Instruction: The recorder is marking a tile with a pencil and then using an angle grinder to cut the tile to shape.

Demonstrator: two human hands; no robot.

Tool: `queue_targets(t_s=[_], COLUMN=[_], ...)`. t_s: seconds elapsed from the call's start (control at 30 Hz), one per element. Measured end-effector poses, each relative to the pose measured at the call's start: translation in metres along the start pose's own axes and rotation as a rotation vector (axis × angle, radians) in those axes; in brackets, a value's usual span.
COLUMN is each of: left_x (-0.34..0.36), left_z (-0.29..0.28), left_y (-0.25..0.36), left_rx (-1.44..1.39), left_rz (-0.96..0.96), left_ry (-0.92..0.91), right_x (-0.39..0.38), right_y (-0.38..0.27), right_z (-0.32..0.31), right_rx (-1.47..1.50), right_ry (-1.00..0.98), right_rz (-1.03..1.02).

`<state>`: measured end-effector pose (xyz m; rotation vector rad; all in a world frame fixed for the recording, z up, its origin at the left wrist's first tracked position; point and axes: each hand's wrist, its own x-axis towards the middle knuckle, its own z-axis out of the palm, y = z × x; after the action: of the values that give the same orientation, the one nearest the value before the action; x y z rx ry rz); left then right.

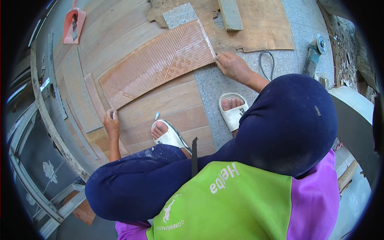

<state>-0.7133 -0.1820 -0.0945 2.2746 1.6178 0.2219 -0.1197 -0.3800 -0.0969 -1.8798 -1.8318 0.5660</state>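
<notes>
Panel [156, 66] with diagonal ridges, long and brown, is stretched out in front of my feet, ridged side facing up. Got my left hand [112, 125] pinching its near left corner, thumb and fingers closed on it, and my right hand [234, 67] gripping the near corner at its right end, right where that pale edge strip finishes. Can't really tell if it's resting flat or a bit off the plank floor [176, 98].

My white sandals [175, 138] are on the near side of the panel. Past its right end there's a ragged wooden sheet [264, 30] with a chunky block [231, 16] on top. Off to the panel's right sit a dark cord [273, 60] and an angle grinder [312, 60]. Pink dustpan [68, 34]? Beyond the panel's left end, and some long strips [78, 90] lie left of it.
</notes>
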Motion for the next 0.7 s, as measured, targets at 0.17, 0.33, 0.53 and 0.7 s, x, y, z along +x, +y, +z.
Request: queue_targets(t_s=[0.17,0.33,0.53,0.7], left_x=[-0.006,-0.007,0.0,0.001], left_z=[0.0,0.0,-0.003,-0.005], left_y=[0.017,0.014,0.029,0.041], left_rx=[-0.041,-0.149,-0.133,0.17], left_rz=[-0.097,-0.26,-0.349,-0.123], left_ry=[-0.054,-0.071,-0.084,-0.071], right_x=[-0.006,-0.005,-0.003,-0.005], right_y=[0.007,0.001,0.007,0.009], right_z=[0.005,0.005,0.006,0.003], right_rx=[0.009,0.006,0.035,0.053], right_ry=[-0.047,0.056,0.045,0.042], right_rz=[-0.01,-0.065,-0.079,-0.083])
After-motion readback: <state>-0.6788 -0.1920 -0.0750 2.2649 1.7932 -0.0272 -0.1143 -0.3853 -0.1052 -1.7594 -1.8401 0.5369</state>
